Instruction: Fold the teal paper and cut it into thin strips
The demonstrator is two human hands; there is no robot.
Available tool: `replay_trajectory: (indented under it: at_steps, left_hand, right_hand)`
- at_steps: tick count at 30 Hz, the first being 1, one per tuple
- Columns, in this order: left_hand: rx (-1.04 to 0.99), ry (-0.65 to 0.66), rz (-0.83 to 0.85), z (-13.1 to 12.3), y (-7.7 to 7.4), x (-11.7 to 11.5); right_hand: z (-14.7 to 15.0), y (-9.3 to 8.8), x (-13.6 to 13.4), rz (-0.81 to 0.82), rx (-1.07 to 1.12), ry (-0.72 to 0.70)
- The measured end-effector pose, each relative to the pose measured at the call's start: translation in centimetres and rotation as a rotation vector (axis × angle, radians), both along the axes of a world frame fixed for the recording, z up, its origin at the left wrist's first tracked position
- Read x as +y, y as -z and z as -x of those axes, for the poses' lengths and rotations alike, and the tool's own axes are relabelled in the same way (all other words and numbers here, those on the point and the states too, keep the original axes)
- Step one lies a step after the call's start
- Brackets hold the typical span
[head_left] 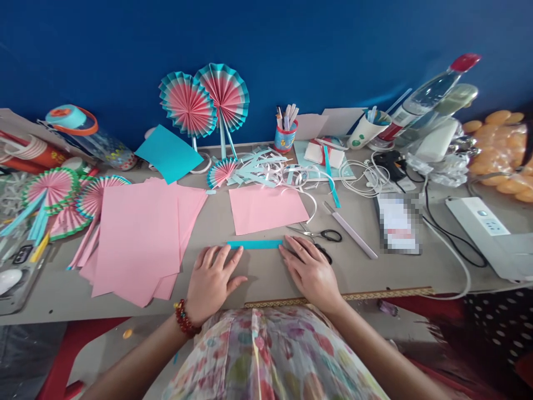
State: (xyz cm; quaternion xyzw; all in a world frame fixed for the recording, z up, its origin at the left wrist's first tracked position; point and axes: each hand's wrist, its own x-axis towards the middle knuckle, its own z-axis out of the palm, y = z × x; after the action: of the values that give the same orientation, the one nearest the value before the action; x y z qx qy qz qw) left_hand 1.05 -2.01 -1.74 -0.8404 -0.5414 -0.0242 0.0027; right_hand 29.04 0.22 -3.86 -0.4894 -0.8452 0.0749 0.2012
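Your spotted top (266, 355) is filling the space nearest the camera, and just beyond it a narrow patterned band (387, 293) is running along the near edge of the table (266, 280). Both of your hands are resting palm-down, unclenched and gripping nothing: your left hand (211, 280) is spreading its fingers, with the thumb standing well out, while your right hand (312, 269) is reaching inward with its fingers closer together. Between them the blue paper strip (260, 244) is lying flat, crosswise in front of you, with fingertips touching near each end. You are seemingly steadying or flattening it, and you are likely serving it best by pressing lightly and evenly at both ends, so that neither corner is skewing or lifting. Whether the paper is folded over, the view is not showing clearly; if it is, matching its long edges before pressing harder is probably giving the cleaner line. A pink sheet (268, 211) is lying just beyond the strip, and scissors (332, 235) are sitting close to your right fingers, so watching that side is worthwhile.
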Motion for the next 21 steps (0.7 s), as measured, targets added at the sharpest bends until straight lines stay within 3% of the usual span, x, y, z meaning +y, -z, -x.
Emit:
replay_trajectory:
  at_steps: [9,14,21]
  left_hand:
    - [-0.097,-0.112,-0.073,2.5,0.3,-1.3]
    - [-0.303,-0.161,-0.171,2.0,-0.3,0.0]
    - [-0.301,0.023,-0.025,-0.6,-0.1,3.6]
  right_hand:
    - [0.1,0.1,0.0,-0.029,0.017,0.003]
    - [0.1,-0.2,0.1,-0.034,0.008,-0.012]
    - [-0.1,-0.1,0.8,-0.029,0.040,-0.002]
